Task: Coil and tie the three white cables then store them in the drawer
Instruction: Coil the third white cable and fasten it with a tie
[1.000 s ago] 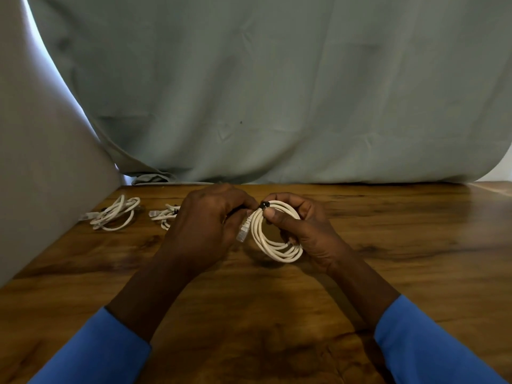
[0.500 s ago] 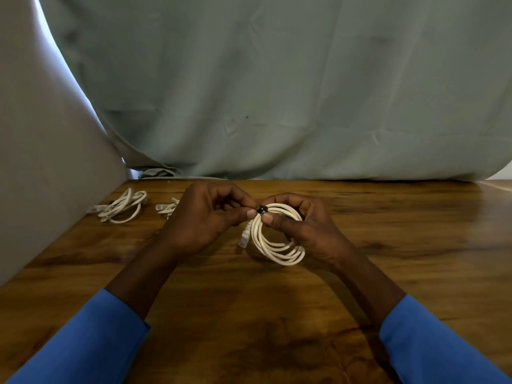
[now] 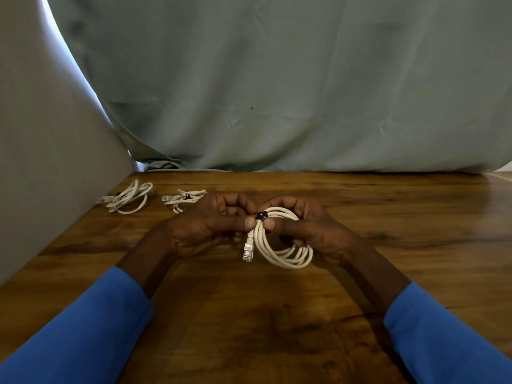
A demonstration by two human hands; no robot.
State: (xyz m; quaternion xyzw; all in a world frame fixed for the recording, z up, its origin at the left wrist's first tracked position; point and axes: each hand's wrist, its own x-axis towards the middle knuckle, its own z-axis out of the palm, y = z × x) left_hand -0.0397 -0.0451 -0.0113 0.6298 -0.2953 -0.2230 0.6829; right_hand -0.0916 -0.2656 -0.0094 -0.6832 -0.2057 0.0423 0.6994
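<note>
Head view | coiled white cable [image 3: 282, 246] centre frame, held upright between both hands, plug [image 3: 248, 249] pointing down | left hand [image 3: 210, 225] pinches black tie [image 3: 261, 216] atop coil | right hand [image 3: 310, 231] grips coil's upper right.

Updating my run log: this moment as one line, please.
action: tying white cable coil | left hand: pinches coil at black tie | right hand: holds coil | wooden table: two other coiled cables, back left

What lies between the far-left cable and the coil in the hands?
Head view: another coiled cable, partly behind the left hand that pinches the held coil.
</note>
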